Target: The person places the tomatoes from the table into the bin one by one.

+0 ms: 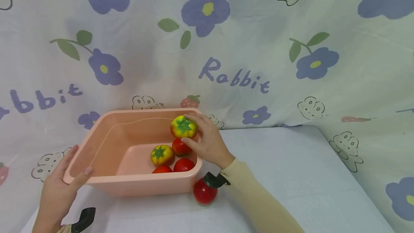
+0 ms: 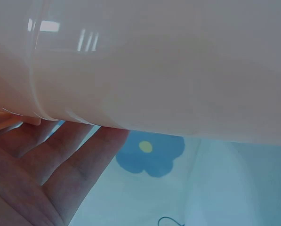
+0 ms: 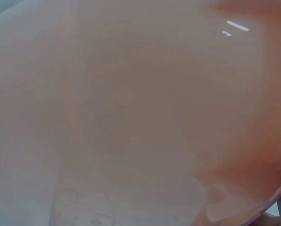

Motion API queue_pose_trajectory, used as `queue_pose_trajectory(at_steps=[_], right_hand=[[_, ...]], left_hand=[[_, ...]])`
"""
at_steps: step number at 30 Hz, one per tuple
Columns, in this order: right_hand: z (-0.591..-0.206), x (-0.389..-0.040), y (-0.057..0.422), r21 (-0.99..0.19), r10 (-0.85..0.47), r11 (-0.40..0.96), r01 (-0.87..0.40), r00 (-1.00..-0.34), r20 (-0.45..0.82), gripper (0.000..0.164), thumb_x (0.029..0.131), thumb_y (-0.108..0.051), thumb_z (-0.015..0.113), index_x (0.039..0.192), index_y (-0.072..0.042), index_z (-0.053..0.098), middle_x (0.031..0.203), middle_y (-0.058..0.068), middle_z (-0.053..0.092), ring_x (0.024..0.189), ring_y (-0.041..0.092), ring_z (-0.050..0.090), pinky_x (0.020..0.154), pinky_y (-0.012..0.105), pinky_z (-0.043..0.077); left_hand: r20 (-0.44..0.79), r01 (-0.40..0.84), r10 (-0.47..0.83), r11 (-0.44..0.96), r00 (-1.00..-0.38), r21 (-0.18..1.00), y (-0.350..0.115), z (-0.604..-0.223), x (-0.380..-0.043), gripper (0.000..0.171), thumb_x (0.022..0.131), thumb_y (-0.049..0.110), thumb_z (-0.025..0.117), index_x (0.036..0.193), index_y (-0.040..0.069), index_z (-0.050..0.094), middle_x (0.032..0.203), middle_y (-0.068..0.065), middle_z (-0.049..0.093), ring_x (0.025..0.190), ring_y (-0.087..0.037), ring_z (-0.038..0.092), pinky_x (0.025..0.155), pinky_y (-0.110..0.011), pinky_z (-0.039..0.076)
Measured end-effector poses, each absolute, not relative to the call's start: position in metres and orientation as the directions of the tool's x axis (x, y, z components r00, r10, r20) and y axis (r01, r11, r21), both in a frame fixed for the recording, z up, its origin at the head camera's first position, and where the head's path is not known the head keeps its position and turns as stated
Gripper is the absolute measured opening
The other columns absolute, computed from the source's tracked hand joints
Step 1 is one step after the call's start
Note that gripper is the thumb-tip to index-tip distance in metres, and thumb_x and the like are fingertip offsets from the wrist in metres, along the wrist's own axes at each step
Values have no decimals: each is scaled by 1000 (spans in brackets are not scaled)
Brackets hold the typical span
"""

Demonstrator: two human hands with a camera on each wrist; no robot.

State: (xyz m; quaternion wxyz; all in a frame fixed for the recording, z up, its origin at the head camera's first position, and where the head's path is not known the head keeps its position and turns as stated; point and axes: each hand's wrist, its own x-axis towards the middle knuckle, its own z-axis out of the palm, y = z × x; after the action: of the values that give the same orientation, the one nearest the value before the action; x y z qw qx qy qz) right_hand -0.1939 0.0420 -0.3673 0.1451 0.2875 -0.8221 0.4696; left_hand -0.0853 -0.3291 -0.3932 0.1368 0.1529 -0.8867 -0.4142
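A pink plastic basin (image 1: 139, 185) stands on the table. My left hand (image 1: 59, 186) grips its left end, thumb over the rim and fingers along the outside; those fingers (image 2: 84, 165) show under the basin wall (image 2: 154, 70) in the left wrist view. Over the basin's right end, my right hand (image 1: 208, 141) holds a yellow toy fruit with a green star-shaped cap (image 1: 183, 127) between thumb and fingers. Inside lie a similar yellow fruit (image 1: 162, 155) and red ones, among them a red fruit (image 1: 184, 165). Blurred basin wall (image 3: 145, 103) fills most of the right wrist view.
One more red round fruit (image 1: 205, 191) sits on the white tabletop (image 1: 278, 164) against the basin's front right corner, partly behind the right wrist strap (image 1: 216, 180). A flower-and-rabbit printed cloth (image 1: 145, 64) hangs behind the table.
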Motion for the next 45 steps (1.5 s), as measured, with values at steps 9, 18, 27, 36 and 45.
queue_pose_trajectory(at_steps=[9, 18, 27, 36, 45], right_hand=[[-369, -193, 49, -684, -307, 388, -618, -787, 536, 60, 87, -16, 81, 141, -16, 57, 147, 7, 52, 135, 23, 47, 104, 47, 48], [-375, -187, 69, -680, -267, 357, -641, -767, 583, 58, 86, -16, 81, 139, -11, 58, 143, 9, 54, 129, 25, 53, 102, 47, 50], [-382, -177, 90, -646, -260, 383, -661, -748, 611, 55, 87, -15, 80, 137, -9, 59, 143, 6, 55, 131, 18, 53, 102, 41, 50], [-393, -159, 102, -645, -263, 433, -630, -773, 578, 52, 85, -14, 81, 133, -10, 62, 141, 6, 55, 126, 21, 55, 97, 42, 54], [-410, -142, 106, -673, -290, 476, -565, -824, 487, 50, 85, -14, 81, 132, -14, 63, 143, 1, 54, 130, 20, 52, 100, 47, 52]], left_hand=[[115, -170, -401, 607, -909, 776, -328, -393, -85, 85, 95, 33, 70, 161, 35, 16, 162, -22, 24, 145, -43, 30, 76, 3, 35], [127, -150, -387, 610, -913, 778, -328, -394, -86, 84, 96, 32, 69, 161, 34, 16, 163, -19, 22, 146, -41, 29, 80, 3, 34], [126, -153, -389, 610, -912, 777, -330, -393, -88, 84, 96, 34, 69, 161, 34, 15, 165, -17, 19, 146, -43, 27, 84, 3, 32], [118, -164, -394, 610, -912, 775, -329, -392, -88, 85, 96, 35, 69, 162, 32, 14, 164, -19, 21, 145, -46, 28, 83, 3, 33], [99, -183, -408, 596, -908, 782, -328, -393, -88, 87, 95, 36, 69, 162, 32, 14, 164, -18, 19, 144, -48, 27, 83, 2, 33]])
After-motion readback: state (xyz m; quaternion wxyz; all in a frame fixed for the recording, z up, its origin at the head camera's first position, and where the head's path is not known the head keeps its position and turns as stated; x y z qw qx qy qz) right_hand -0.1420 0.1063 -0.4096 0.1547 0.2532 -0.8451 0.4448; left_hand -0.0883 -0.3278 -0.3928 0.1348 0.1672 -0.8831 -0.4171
